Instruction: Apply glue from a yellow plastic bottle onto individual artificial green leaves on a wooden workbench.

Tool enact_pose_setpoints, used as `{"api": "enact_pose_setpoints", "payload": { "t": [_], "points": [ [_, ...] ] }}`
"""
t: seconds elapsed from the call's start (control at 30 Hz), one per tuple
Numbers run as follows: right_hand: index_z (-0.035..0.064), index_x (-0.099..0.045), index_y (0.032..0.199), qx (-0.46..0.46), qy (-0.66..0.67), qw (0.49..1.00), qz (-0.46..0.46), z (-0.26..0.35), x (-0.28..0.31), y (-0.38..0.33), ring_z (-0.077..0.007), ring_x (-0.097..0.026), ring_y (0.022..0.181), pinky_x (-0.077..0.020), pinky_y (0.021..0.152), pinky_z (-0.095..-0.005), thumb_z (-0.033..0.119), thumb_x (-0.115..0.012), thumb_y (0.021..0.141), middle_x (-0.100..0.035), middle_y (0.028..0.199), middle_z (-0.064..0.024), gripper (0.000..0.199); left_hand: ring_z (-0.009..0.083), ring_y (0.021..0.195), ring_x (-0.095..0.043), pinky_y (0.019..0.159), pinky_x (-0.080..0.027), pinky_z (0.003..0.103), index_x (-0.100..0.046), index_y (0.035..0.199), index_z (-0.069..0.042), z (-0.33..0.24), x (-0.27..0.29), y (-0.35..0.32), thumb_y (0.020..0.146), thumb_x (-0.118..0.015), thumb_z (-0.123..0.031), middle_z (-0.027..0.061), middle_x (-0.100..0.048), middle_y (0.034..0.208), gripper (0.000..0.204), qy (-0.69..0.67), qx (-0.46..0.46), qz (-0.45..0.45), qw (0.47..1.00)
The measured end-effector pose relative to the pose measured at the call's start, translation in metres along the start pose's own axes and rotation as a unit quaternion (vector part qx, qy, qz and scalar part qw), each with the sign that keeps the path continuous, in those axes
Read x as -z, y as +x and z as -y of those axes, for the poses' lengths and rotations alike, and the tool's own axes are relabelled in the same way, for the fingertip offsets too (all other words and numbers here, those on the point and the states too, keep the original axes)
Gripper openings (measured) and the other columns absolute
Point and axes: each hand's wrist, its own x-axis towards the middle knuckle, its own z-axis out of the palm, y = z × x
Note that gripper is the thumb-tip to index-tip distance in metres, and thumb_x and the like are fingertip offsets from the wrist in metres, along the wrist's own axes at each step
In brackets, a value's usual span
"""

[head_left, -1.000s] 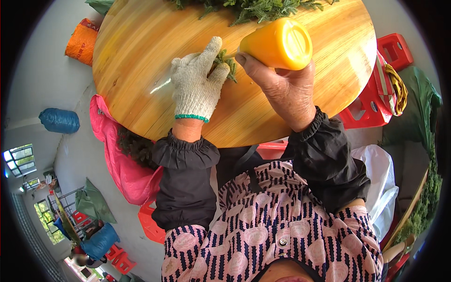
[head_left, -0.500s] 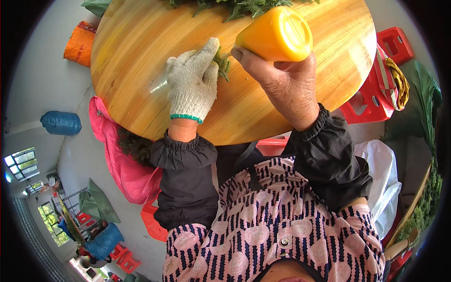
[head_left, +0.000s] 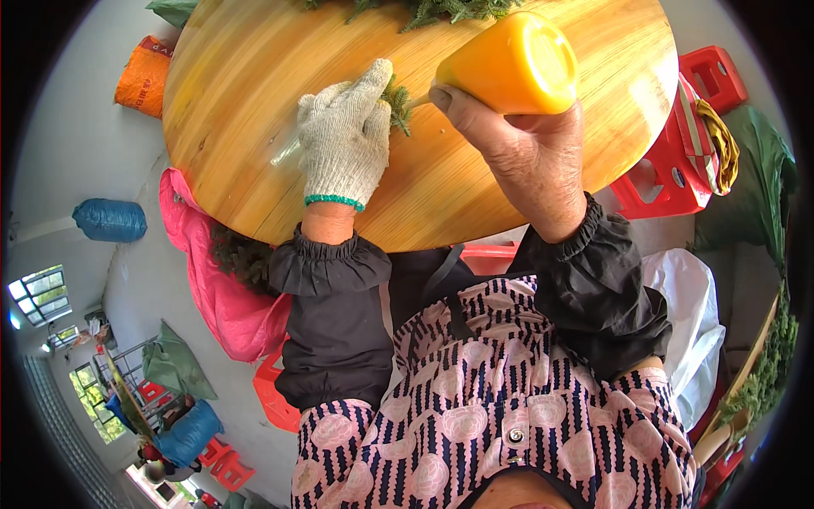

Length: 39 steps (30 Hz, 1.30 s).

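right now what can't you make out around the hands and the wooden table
- Head view: what the orange handle carries; only a thin tip shows beside the right hand.
- Head view: how much green sprig the gloved left hand pins; the glove covers it.
- Head view: the greens pile, cut off by the top edge.
- Head view: the round wooden table's near edge, hidden behind the forearms.

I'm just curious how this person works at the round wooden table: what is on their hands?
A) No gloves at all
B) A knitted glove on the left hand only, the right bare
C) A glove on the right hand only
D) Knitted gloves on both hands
B: the left hand wears a pale knitted glove and presses green sprigs on the wooden table, while the bare right hand grips an orange handle.
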Motion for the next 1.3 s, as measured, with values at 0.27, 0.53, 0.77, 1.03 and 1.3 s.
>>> {"api": "enact_pose_setpoints", "payload": {
  "t": [0.27,0.53,0.77,1.03,1.3],
  "points": [
    [-0.001,-0.072,0.106,-0.016,0.028,0.999,-0.002,0.006,0.001,-0.006,-0.0153,-0.073,0.092,-0.0579,0.083,-0.0291,0.002,-0.079,0.086,-0.075,0.099,-0.0066,0.021,0.0354,0.097,-0.066,0.091,-0.051,0.044,-0.07,0.131,-0.015,0.005,-0.005,-0.004,0.089,-0.069,-0.009,0.0143,-0.073,0.107,0.043,0.007,0.0,-0.005,1.0],
    [-0.0006,-0.072,0.107,-0.039,0.038,0.999,0.003,-0.003,0.008,-0.01,-0.0149,-0.072,0.091,-0.0561,0.085,-0.0287,0.003,-0.078,0.087,-0.075,0.098,-0.0053,0.021,0.0351,0.095,-0.069,0.089,-0.053,0.043,-0.074,0.125,-0.012,0.007,-0.013,-0.005,0.089,-0.069,-0.008,0.0157,-0.074,0.102,0.037,-0.024,0.021,-0.015,0.999],
    [0.0,-0.067,0.114,-0.011,0.142,0.989,-0.048,-0.026,0.041,-0.003,-0.0196,-0.069,0.089,-0.0553,0.079,-0.0332,0.007,-0.072,0.094,-0.071,0.104,-0.0079,0.022,0.0305,0.098,-0.071,0.09,-0.055,0.04,-0.078,0.112,-0.009,0.03,-0.006,-0.02,0.085,-0.069,-0.004,0.0118,-0.076,0.103,0.028,-0.093,0.05,-0.041,0.994],
    [0.0051,-0.061,0.119,-0.071,0.258,0.95,-0.161,-0.037,0.077,-0.006,-0.021,-0.066,0.093,-0.0511,0.075,-0.0342,0.012,-0.072,0.096,-0.068,0.106,-0.0093,0.027,0.0214,0.093,-0.072,0.082,-0.055,0.032,-0.079,0.101,-0.01,0.038,0.009,-0.051,0.085,-0.062,0.002,0.007,-0.078,0.096,0.026,-0.265,0.215,-0.109,0.933],
    [0.0052,-0.059,0.122,-0.069,0.244,0.952,-0.171,-0.03,0.09,-0.006,-0.0203,-0.065,0.098,-0.0506,0.077,-0.0345,0.012,-0.073,0.095,-0.068,0.109,-0.0086,0.03,0.0229,0.095,-0.073,0.085,-0.059,0.034,-0.074,0.116,0.001,0.071,0.1,-0.143,0.092,-0.058,0.008,0.013,-0.076,0.106,0.029,-0.435,0.439,-0.424,0.662]
  ]
}}
